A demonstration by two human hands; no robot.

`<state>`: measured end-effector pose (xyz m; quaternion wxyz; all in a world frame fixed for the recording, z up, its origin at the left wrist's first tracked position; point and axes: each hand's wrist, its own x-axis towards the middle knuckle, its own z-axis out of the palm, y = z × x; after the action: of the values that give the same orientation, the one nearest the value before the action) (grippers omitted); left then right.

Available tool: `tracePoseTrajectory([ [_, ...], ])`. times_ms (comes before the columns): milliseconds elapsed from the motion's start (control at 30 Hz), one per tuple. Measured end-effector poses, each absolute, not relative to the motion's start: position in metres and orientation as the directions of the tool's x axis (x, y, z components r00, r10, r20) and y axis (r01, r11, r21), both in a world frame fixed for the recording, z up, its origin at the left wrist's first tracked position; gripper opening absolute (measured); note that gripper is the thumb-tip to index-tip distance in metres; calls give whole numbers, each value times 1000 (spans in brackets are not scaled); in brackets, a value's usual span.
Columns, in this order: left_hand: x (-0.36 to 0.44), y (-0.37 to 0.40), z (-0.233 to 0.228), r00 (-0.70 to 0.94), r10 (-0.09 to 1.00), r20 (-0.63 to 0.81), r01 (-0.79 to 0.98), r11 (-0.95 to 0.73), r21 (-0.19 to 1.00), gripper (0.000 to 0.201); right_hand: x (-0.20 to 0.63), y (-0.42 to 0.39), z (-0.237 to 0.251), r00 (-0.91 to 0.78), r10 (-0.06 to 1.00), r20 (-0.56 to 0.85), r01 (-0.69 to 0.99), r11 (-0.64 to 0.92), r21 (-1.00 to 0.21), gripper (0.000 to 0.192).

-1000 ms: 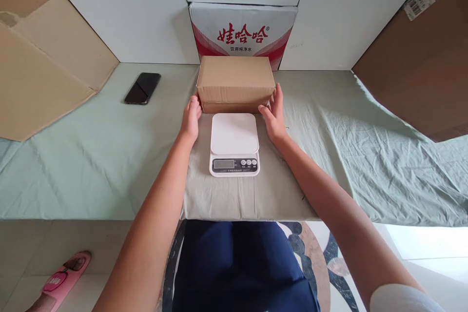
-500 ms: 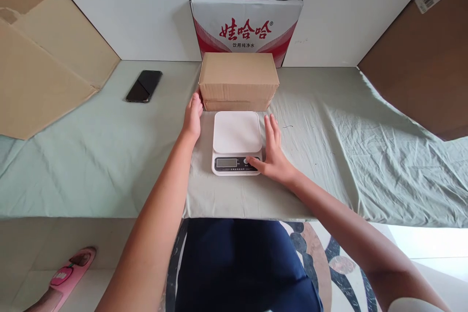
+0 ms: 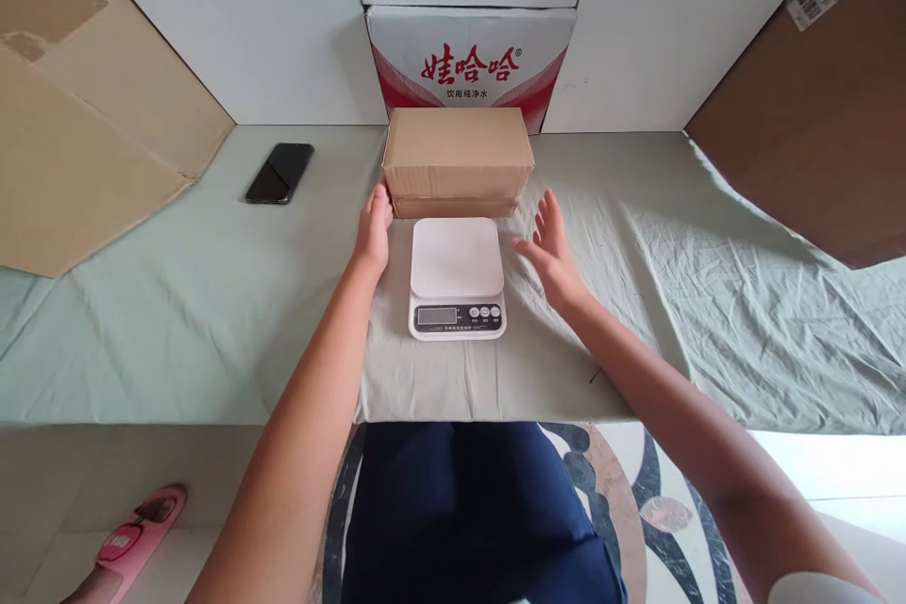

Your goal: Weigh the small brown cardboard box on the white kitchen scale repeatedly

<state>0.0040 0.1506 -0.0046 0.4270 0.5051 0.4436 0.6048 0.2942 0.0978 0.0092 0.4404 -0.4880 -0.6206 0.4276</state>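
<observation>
A white kitchen scale [image 3: 457,260] lies flat on the cloth in front of me, its small display blank and its round buttons uncovered. Right behind it sits a closed brown cardboard box [image 3: 459,142]. My left hand [image 3: 374,225] rests at the box's left front corner, fingers extended and partly hidden by the box edge. To the right of the scale, my right hand [image 3: 552,250] is held off the buttons with thumb and fingers apart, holding nothing.
A black phone [image 3: 279,174] lies on the green cloth [image 3: 176,302] to the left. A white and red printed carton [image 3: 471,57] stands behind the box. Large cardboard panels flank both sides, left [image 3: 99,113] and right [image 3: 813,132]. A foot in a pink slipper [image 3: 145,533] shows below.
My right hand has lifted its thumb off the scale's buttons and moved right and away toward the box's right side. My left hand stays at the box.
</observation>
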Motion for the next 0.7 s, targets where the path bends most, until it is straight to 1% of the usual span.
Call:
tracePoseTrajectory([
  [67, 4, 151, -5, -117, 966, 230, -70, -239, 968, 84, 289, 128, 13, -105, 986, 132, 148, 147, -978, 88],
  [133, 4, 153, -6, -118, 967, 224, -75, -234, 969, 85, 278, 154, 16, -116, 978, 175, 84, 185, -979, 73],
  [200, 3, 154, -7, -126, 968, 215, -82, -226, 971, 86, 265, 171, 17, -82, 976, 200, 59, 205, -977, 62],
  [267, 3, 155, -7, -132, 969, 208, -86, -220, 972, 85, 256, 178, 15, -28, 974, 225, 74, 226, -971, 57],
  [333, 2, 156, -8, -133, 968, 210, -85, -223, 971, 84, 252, 177, 11, -3, 967, 254, 114, 253, -961, 59],
  [433, 2, 157, -8, -126, 966, 228, -84, -239, 967, 83, 253, 173, 6, -35, 958, 284, 182, 285, -941, 64],
  [600, 2, 157, -8, -132, 963, 235, -91, -248, 965, 82, 256, 172, 4, -96, 958, 272, 332, 288, -898, 73],
  [700, 3, 157, -8, -129, 961, 244, -83, -255, 963, 81, 256, 173, 3, -99, 957, 274, 357, 291, -888, 78],
])
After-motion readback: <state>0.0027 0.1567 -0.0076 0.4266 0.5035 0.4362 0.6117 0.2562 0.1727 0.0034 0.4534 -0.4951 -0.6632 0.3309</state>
